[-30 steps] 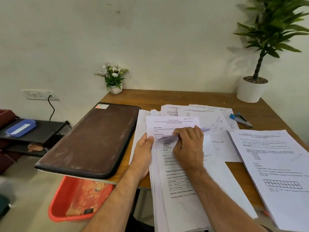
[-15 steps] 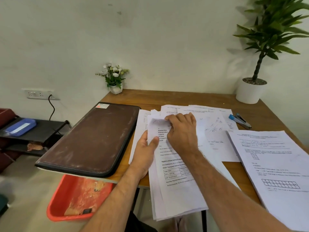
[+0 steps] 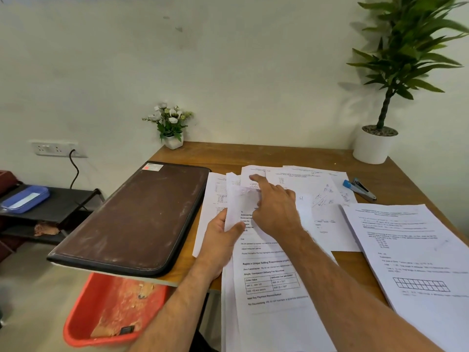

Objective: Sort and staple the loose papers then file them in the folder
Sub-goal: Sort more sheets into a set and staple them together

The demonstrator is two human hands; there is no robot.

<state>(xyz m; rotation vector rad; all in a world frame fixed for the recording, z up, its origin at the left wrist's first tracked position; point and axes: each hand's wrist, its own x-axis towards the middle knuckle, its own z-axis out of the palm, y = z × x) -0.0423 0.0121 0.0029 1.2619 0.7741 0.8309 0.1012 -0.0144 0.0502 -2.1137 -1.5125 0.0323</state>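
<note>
A stack of printed papers (image 3: 269,283) lies before me and overhangs the table's near edge. My left hand (image 3: 223,237) holds its left edge, thumb on top of the sheets. My right hand (image 3: 274,207) lies flat on the stack's upper part, its fingers stretched toward the crumpled top corner. More loose sheets (image 3: 309,184) are spread behind it, and a second stack (image 3: 406,250) sits at the right. The closed brown folder (image 3: 137,217) lies on the left of the table. A blue stapler (image 3: 359,188) rests beyond the papers at the right.
A wooden table (image 3: 253,154) stands against a white wall. A small flower pot (image 3: 173,141) is at the back left, a large potted plant (image 3: 374,146) at the back right. A red bin (image 3: 106,308) stands on the floor under the folder. A black shelf (image 3: 58,201) is at the left.
The folded-up top sheet has been laid flat. My right hand slid up the stack toward its top corner; my left hand stayed on the left edge.
</note>
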